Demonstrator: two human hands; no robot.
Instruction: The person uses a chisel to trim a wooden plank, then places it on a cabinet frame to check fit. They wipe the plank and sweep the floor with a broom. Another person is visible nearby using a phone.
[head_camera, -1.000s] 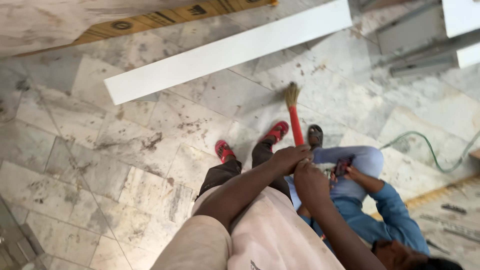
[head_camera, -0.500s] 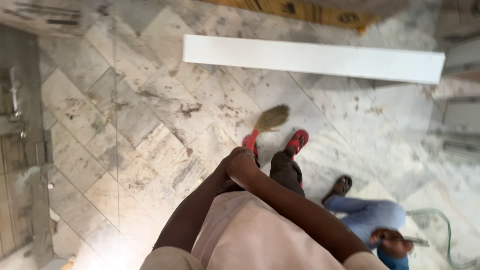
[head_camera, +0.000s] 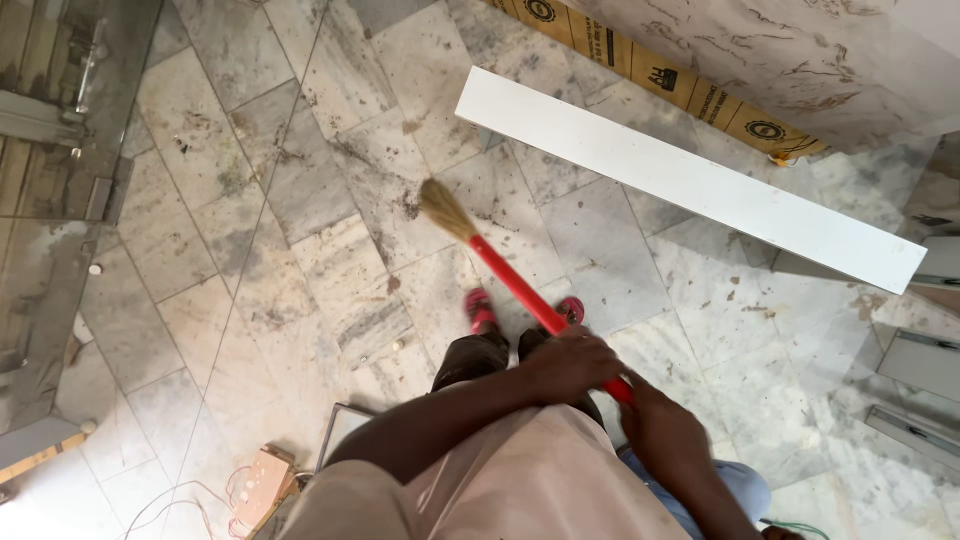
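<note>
I hold a broom with a red handle (head_camera: 508, 283) and a straw-coloured bristle head (head_camera: 443, 209) that rests on the dusty marble floor ahead of my feet. My left hand (head_camera: 568, 362) grips the handle from above. My right hand (head_camera: 664, 428) holds the handle's near end just behind it. My red sandals (head_camera: 480, 306) show below the handle, partly hidden by my dark trousers and pale shirt.
A long white board (head_camera: 690, 180) lies on the floor to the upper right, beside a cardboard-edged marble slab (head_camera: 760, 60). Glass panels (head_camera: 50, 180) lie at the left. A small tan box with wires (head_camera: 258, 487) sits near my left side. Grey metal profiles (head_camera: 920, 360) lie at right.
The view has swung, so the board now lies diagonally. The broom head has moved out ahead over the floor. The crouching person in blue has nearly left the view.
</note>
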